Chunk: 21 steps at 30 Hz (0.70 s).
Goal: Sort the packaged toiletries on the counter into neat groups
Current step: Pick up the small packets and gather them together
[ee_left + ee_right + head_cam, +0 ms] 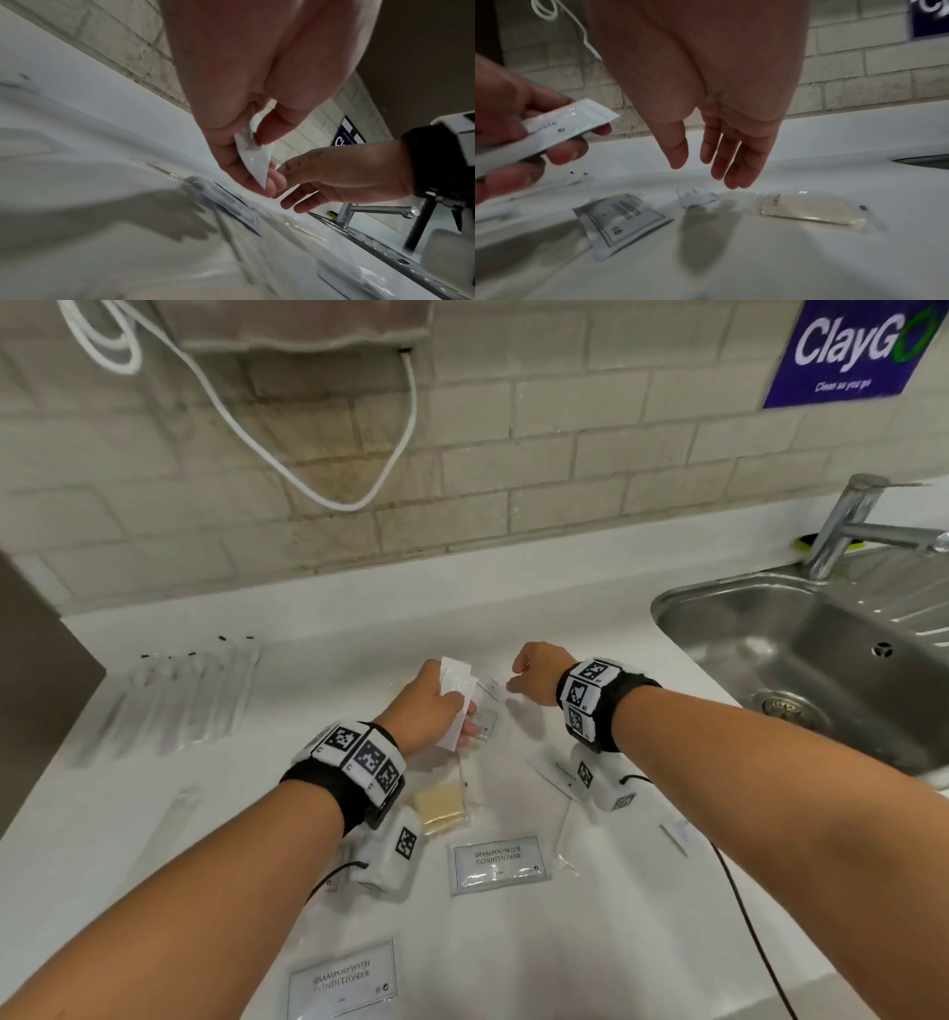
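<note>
My left hand (452, 711) grips a thin stack of white sachets (456, 690) above the white counter (642, 942); the left wrist view shows thumb and fingers pinching the white sachets (255, 162). Just to its right, my right hand (516, 677) hangs with relaxed fingers and holds nothing. Below my right hand (703, 174) lie a small sachet (695, 198), a grey-bordered sachet (621, 217) and a clear packet with a beige item (813, 209). Two shampoo sachets (500, 862) (344, 978) and a beige packet (441, 809) lie nearer me.
A row of clear-wrapped long items (179, 701) lies at the counter's left. A steel sink (719, 598) with a faucet (847, 521) is at the right. A white cable (308, 474) hangs on the tiled wall. A dark object (36, 690) stands at far left.
</note>
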Tool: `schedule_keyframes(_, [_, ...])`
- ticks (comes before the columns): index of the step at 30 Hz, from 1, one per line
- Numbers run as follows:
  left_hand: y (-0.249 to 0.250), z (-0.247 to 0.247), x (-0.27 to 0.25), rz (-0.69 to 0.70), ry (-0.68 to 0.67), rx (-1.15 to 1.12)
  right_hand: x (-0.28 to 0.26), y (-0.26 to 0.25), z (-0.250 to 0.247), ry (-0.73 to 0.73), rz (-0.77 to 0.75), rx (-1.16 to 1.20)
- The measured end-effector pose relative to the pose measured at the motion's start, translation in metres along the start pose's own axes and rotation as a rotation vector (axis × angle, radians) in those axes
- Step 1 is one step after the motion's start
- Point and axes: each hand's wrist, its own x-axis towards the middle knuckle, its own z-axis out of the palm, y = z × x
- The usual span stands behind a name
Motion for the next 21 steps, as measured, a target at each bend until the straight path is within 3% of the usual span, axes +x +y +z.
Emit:
schedule_keyframes(7, [-0.012,-0.023,0.028,-0.066,0.033,-0.061,0.05,-0.01,0.028,-0.057,0.008,-0.221])
schedule_keyframes(11, [-0.016,-0.026,0.034,-0.095,0.032,-0.085,0.063,-0.01,0.026,-0.165,0.017,-0.283])
schedule_keyframes(17, [-0.012,-0.015,0.035,-0.109,-0.003,-0.104,0.041,0.006,0.003,-0.236,-0.013,-0.246])
schedule_keyframes(21, [-0.004,0.002,0.026,-0.109,-0.048,-0.129,0.012,0.032,-0.019,-0.257,0.018,0.016])
